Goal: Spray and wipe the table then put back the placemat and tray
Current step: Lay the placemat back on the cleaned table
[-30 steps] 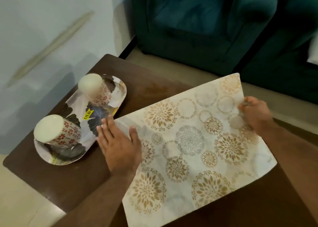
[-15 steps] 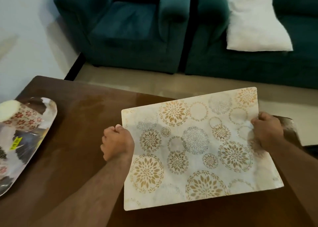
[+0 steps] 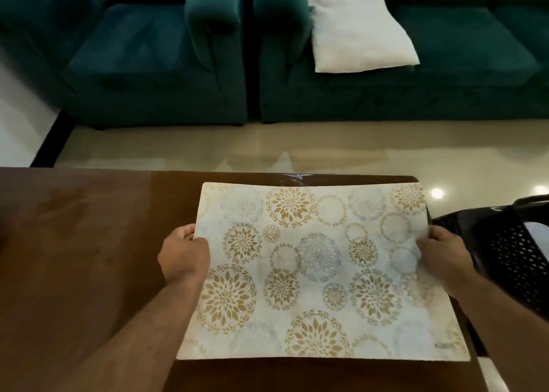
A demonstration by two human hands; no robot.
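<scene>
A white placemat (image 3: 315,272) with gold and grey flower circles is held over the right part of the dark brown table (image 3: 83,258). My left hand (image 3: 185,253) grips its left edge and my right hand (image 3: 439,252) grips its right edge. The placemat's far edge bows slightly and its right side reaches past the table's right edge. The tray with the cups is out of view.
A black perforated plastic chair (image 3: 511,249) stands just right of the table. Two teal sofas (image 3: 154,52) sit beyond a strip of cream floor, one with a white pillow (image 3: 356,29). A pale wall is at far left.
Both hands have closed on the placemat's side edges and carried it right across the table. My view swung right, so the tray with the two cups has left the frame.
</scene>
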